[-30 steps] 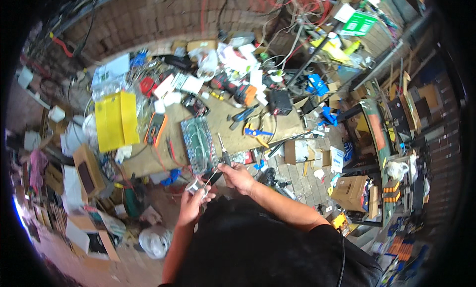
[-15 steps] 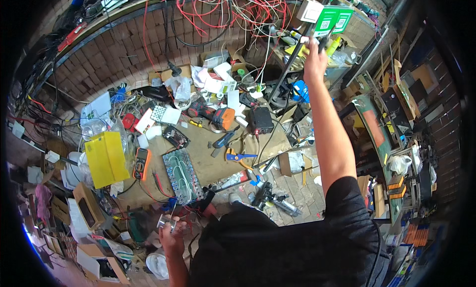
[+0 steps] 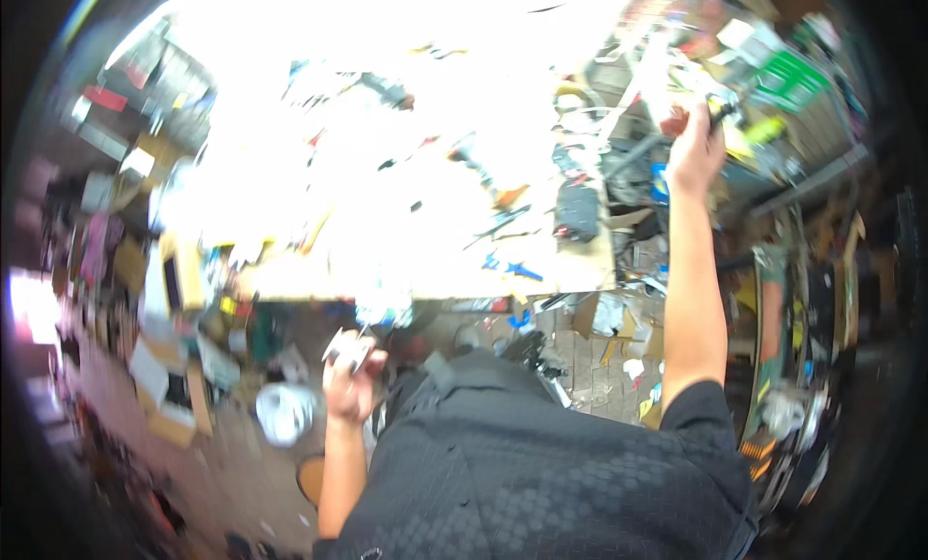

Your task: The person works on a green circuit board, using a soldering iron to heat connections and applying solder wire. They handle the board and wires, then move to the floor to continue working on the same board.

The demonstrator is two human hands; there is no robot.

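Observation:
My left hand [image 3: 350, 386] is closed around a small silvery spool [image 3: 350, 350], just off the workbench's near edge. Close beyond it lies a pale board [image 3: 385, 307], washed out at the bench edge. My right arm stretches far forward and to the right. At its end my right hand [image 3: 698, 159] grips a black, handle-like thing [image 3: 719, 115], blurred by motion, beside the cluttered side shelf. On the workbench [image 3: 580, 268] are a black box [image 3: 577, 210], a blue tool [image 3: 512, 267] and a power drill with an orange base [image 3: 508, 196].
Glare hides much of the bench. A green sign [image 3: 791, 80] stands at the far right near a yellow bottle [image 3: 766, 130]. Below the bench's right end is an open cardboard box [image 3: 604, 313]. A white bucket-like container [image 3: 285, 413] and another open box [image 3: 174, 391] sit on the floor at left.
The view has shifted and blurred, and strong glare now covers the bench. Both hands keep their holds; the right stays outstretched near the side shelf.

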